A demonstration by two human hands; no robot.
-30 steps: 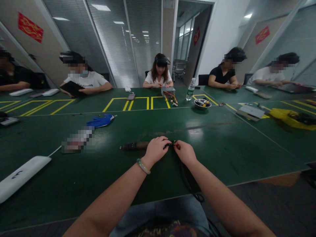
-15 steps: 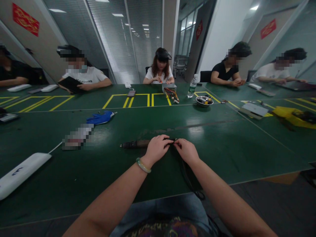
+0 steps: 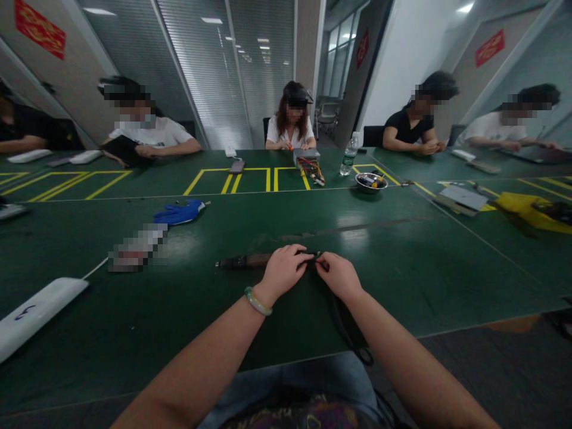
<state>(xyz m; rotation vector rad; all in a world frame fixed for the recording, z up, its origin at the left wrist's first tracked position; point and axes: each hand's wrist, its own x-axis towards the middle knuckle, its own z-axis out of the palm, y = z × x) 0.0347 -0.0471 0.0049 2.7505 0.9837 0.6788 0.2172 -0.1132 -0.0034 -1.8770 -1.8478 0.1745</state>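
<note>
A long dark electric screwdriver [image 3: 243,261] lies on the table, its narrow tip pointing left. My left hand [image 3: 285,269] is closed over its body and holds it down from above; a green bangle sits on that wrist. At the tool's right end, my right hand [image 3: 340,276] pinches with thumb and forefinger where the black power cord [image 3: 338,317] joins; the exact spot gripped is partly hidden by the fingers. From there the cord runs down under the right forearm and loops over the table's near edge.
To the left lie a blue glove [image 3: 181,212], a pixelated phone-like object [image 3: 138,249] and a white power bank [image 3: 40,313] with a cable. Across the table are a metal box with wires [image 3: 307,158], a bottle [image 3: 349,156], a steel bowl [image 3: 370,183] and several seated people.
The right fingers have shifted slightly at the tool's right end and are curled a little more. The left hand keeps its place on the screwdriver. The view has moved slightly.
</note>
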